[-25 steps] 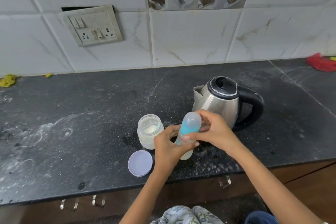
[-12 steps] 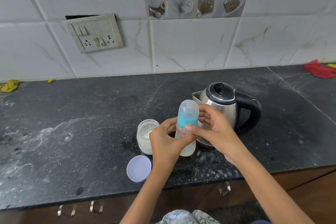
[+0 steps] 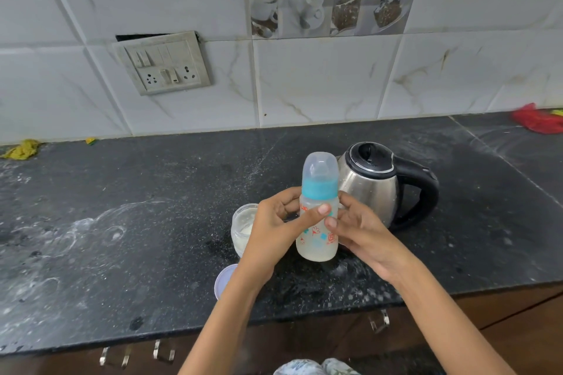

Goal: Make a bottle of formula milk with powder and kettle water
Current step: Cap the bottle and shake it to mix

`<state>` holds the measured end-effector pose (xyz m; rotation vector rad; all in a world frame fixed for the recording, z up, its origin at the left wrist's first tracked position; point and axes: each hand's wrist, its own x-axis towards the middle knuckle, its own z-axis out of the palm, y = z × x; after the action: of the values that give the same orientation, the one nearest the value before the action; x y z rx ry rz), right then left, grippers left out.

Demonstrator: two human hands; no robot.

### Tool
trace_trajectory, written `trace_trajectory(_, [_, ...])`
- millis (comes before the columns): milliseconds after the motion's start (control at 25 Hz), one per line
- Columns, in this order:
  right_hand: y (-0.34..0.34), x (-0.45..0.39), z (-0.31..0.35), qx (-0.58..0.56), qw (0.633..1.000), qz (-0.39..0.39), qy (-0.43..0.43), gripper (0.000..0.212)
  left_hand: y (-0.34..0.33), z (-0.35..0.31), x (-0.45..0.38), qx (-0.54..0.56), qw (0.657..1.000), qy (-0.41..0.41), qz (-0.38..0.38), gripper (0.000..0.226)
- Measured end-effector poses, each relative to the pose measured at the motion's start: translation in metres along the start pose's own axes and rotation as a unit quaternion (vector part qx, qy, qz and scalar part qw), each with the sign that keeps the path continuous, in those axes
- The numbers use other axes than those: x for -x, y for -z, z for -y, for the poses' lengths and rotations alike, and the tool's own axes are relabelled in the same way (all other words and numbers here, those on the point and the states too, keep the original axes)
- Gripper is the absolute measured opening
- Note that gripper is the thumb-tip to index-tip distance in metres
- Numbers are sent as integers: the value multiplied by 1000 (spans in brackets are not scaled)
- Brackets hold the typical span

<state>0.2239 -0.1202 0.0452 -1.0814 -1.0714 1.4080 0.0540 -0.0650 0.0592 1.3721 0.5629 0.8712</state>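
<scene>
A baby bottle (image 3: 318, 210) with a blue collar and a clear cap stands upright in the air above the black counter (image 3: 122, 222), holding pale milky liquid. My left hand (image 3: 274, 231) grips its body from the left, and my right hand (image 3: 356, 228) grips it from the right. Behind the bottle stands a steel kettle (image 3: 371, 186) with a black lid and handle. An open glass jar of white powder (image 3: 242, 230) sits to the left, partly hidden by my left hand. Its round pale lid (image 3: 224, 280) lies flat near the counter's front edge.
Powder smears and specks mark the counter at the left and front. A switch and socket plate (image 3: 166, 62) is on the tiled wall. A yellow rag (image 3: 23, 149) lies at the far left, a red cloth (image 3: 539, 120) at the far right. Drawer handles (image 3: 137, 356) show below the counter edge.
The bottle has gone from tilted to upright and risen a little. My right hand has dropped from the cap to the bottle's body. The camera has tipped upward.
</scene>
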Motion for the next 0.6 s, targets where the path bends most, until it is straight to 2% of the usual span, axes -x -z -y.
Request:
trace_trajectory(160, [4, -3, -6, -53, 999, 6, -6, 90, 12, -7, -11, 0, 999, 11, 33, 38])
trace_trajectory(320, [6, 0, -12, -34, 999, 10, 4, 79, 13, -9, -15, -20, 999, -2, 44, 40])
trace_trajectory(440, [-2, 1, -14, 73, 990, -81, 92, 64, 1, -10, -11, -105, 992, -53, -50, 40])
trace_trajectory(520, [-7, -1, -19, 200, 946, -197, 163, 63, -17, -5, -6, -208, 961, -76, -168, 41])
trace_trajectory(600, [-11, -1, -23, 250, 911, -255, 207, 57, -30, -1, -3, -264, 934, -92, -224, 42])
